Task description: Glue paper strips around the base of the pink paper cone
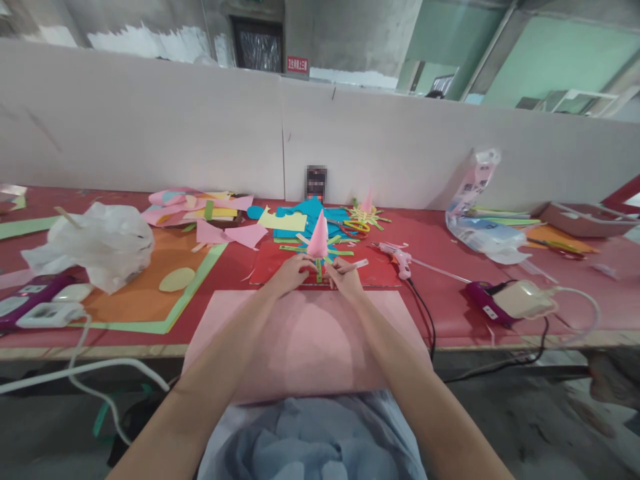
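Observation:
A pink paper cone [319,239] stands upright on a blue paper base [332,253] with green strips spreading out round it. It rests on a red board [380,272]. Just left of the cone's foot is my left hand [294,272], its fingers curled in a pinch; what is between them is too small to make out. On the other side, my right hand [346,276] grips a slim pale pen [356,266], pointing off to the right. The fingertips of both hands are close to the front green strip [319,269].
A pink glue gun [397,259] with a black cord lies to the right, near a purple power strip [487,303]. Yellow-handled scissors [356,229] and a second pink cone [368,201] are behind. Paper scraps [233,233] and a crumpled plastic bag [103,243] lie left.

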`<state>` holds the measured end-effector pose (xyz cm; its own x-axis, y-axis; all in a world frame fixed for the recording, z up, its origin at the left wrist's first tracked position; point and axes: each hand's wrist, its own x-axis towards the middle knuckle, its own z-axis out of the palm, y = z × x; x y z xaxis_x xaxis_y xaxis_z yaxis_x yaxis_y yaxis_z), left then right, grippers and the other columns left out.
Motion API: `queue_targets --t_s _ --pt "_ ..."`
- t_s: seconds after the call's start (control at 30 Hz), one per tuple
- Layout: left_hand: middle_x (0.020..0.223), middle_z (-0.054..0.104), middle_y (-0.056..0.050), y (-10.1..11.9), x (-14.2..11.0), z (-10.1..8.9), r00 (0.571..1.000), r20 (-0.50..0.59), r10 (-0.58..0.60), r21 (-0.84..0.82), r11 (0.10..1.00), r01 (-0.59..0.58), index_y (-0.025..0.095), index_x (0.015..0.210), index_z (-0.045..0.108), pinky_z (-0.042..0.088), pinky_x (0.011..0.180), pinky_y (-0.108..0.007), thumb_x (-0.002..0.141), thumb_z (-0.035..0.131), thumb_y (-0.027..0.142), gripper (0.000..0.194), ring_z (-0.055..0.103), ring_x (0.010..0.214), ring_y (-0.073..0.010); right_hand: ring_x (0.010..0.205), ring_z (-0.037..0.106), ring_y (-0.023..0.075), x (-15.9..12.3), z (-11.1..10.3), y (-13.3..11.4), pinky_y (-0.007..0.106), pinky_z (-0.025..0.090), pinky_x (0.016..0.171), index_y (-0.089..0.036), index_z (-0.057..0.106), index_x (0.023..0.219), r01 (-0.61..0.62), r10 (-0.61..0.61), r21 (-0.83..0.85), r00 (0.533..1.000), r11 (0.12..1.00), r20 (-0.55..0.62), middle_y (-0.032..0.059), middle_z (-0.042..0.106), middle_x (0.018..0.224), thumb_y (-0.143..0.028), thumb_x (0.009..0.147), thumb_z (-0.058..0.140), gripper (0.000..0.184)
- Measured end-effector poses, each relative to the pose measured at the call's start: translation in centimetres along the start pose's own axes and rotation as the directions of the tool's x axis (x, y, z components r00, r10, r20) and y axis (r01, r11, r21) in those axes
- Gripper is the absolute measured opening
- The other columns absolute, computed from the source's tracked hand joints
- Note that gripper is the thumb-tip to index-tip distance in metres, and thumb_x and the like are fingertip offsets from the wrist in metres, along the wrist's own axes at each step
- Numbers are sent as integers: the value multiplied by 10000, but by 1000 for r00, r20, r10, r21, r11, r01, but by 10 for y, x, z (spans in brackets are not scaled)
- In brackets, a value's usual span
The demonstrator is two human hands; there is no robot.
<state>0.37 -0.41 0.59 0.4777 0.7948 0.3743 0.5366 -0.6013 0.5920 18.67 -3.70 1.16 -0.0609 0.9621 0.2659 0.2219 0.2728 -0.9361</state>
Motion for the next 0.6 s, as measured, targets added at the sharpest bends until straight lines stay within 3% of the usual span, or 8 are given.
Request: queue_targets --t_s 0.23,0.6 --pt "1166 590 -23 2 0 -1 1000 2 -8 3 1000 8 232 892 714 389 1048 -311 721 440 23 384 549 1112 -159 344 436 101 -1 0 2 220 319 417 -229 377 612 16 -17 -25 1000 1000 -18 -61 463 357 -461 809 534 343" --pt "1160 594 -27 4 0 -3 1000 6 -8 2 1000 8 221 887 709 392 1048 -315 717 436 29 375 552 1107 -161 352 448 107 -3 2 -1 222 316 420 -224 408 614 -34 37 -86 999 996 30 -48 510 392 -491 794 529 344"
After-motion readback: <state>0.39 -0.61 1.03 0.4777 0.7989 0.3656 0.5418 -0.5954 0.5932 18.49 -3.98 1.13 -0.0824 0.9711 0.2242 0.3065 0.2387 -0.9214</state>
